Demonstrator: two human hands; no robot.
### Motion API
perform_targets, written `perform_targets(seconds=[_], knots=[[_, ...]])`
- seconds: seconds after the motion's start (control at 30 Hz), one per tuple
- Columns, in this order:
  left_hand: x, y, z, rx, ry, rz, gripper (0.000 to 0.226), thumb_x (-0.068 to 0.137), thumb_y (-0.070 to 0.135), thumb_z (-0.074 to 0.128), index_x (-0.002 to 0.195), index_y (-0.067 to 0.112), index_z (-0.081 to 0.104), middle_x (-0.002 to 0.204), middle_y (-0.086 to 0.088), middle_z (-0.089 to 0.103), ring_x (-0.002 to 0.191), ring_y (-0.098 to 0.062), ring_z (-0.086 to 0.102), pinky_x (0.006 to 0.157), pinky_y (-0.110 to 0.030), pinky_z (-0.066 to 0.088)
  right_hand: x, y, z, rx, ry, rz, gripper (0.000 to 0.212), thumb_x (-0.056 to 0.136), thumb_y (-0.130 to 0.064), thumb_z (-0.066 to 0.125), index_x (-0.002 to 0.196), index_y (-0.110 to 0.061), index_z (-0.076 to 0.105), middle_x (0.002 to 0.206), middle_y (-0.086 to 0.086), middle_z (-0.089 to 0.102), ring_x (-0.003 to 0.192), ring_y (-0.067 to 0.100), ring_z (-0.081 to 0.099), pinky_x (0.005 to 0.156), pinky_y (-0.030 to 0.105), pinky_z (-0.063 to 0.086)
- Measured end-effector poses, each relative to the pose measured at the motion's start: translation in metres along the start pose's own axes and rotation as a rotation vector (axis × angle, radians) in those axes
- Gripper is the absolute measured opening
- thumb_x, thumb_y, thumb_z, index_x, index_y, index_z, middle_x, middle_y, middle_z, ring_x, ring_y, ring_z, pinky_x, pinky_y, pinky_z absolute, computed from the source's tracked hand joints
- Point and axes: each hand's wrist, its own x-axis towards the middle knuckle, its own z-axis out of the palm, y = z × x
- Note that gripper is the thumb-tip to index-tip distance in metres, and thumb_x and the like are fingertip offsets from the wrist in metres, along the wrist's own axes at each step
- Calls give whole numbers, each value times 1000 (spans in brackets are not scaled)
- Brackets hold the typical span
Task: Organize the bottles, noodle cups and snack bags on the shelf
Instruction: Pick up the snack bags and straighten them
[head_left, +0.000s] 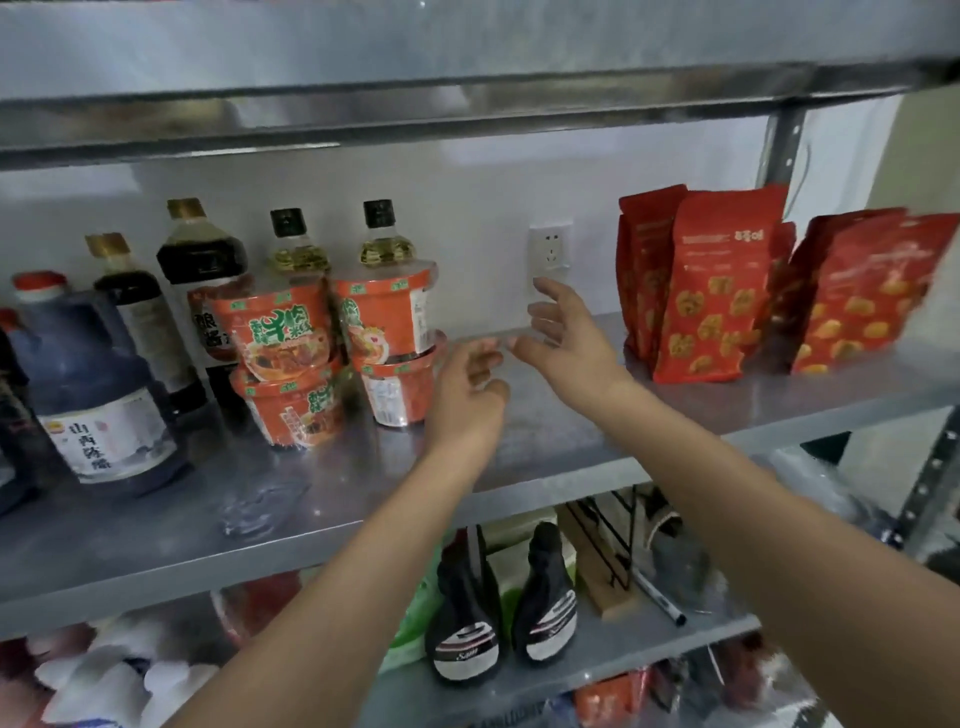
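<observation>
Steel shelf against a white wall with socket.

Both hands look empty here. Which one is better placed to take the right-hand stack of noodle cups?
Left. The left hand is just beside the right-hand stack of noodle cups and holds nothing. The right hand is farther off, toward the snack bags.

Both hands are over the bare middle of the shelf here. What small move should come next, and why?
Probably the right hand reaches right to the front snack bag: both hands hold nothing, the left hand is beside the stacked noodle cups, and the bags stand apart across a gap.
</observation>
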Motion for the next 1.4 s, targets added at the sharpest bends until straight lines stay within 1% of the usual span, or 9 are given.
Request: perform_targets(seconds=[0.17,0.43,0.53,0.63,0.83,0.93,1.07,1.23,1.4], knots=[[10,20,77,-87,-115,-45,40,89,-16,48,108,18,59,103,5,60,104,-14,57,101,-35,48,-12,-3,-85,12,210,-85,63,94,-10,66,148,-22,35,134,3,53,125,16,54,103,30,47],[18,46,170,-66,-229,-70,36,101,2,50,133,18,45,102,15,49,90,5,50,58,3,41,-15,36,-193,-16,598,-60,54,93,-15,66,141,-23,41,117,-12,56,115,9,55,89,21,49],[30,50,192,-27,-194,-44,44,102,6,50,145,12,39,118,8,51,104,-2,51,71,0,42,-1,53,-212,-23,564,-16,58,92,-18,68,143,-23,39,125,-4,55,117,12,53,86,20,43],[38,53,208,-27,-132,-31,48,102,10,53,147,11,37,118,10,47,110,-5,47,90,-20,42,13,70,-224,-55,507,-1,62,93,-21,68,146,-19,36,132,0,52,119,13,51,87,21,41],[40,33,224,-5,-118,-103,48,104,19,52,149,12,35,121,9,43,89,5,47,58,-3,37,33,92,-221,58,372,75,64,95,-19,66,149,-10,33,111,-15,50,104,2,49,92,26,40],[45,25,228,-3,-171,-132,45,104,29,50,146,15,41,124,12,50,109,-2,53,64,-7,39,36,101,-217,57,306,102,52,95,-22,67,141,-13,44,102,-24,55,91,-7,55,93,31,48],[48,16,231,-11,-229,-151,38,102,36,53,137,22,55,124,6,67,107,-9,66,90,-25,54,33,103,-208,116,263,116,39,93,-24,67,130,-19,56,113,-5,70,105,15,67,95,40,55],[38,21,196,-22,-81,11,17,103,27,53,119,34,50,102,23,59,93,5,60,72,-10,46,19,75,-173,189,190,-4,40,94,-21,66,132,-23,55,116,-8,69,106,6,67,94,32,55],[21,11,116,9,63,141,22,102,26,56,122,34,53,109,22,64,98,9,63,83,-17,54,11,47,-115,297,18,-32,37,97,-25,63,134,-28,55,119,-11,68,106,0,66,86,20,54]])
